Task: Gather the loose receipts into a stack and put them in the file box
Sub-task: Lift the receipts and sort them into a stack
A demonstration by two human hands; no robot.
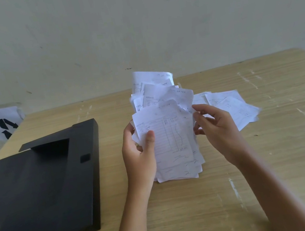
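A ragged stack of white receipts (172,142) stands tilted above the wooden table (202,207) at the centre. My left hand (139,153) grips its left edge, thumb across the front sheet. My right hand (217,127) is at the stack's right edge with fingers curled against the sheets. More loose receipts (234,106) lie flat on the table behind my right hand. The black file box (40,193) lies flat and closed on the left part of the table.
A pale wall rises just behind the table's far edge. Off the table's left rear corner lies a white bag (1,123) with a black mark. Bare scuffed wood stretches to the right and in front of the stack.
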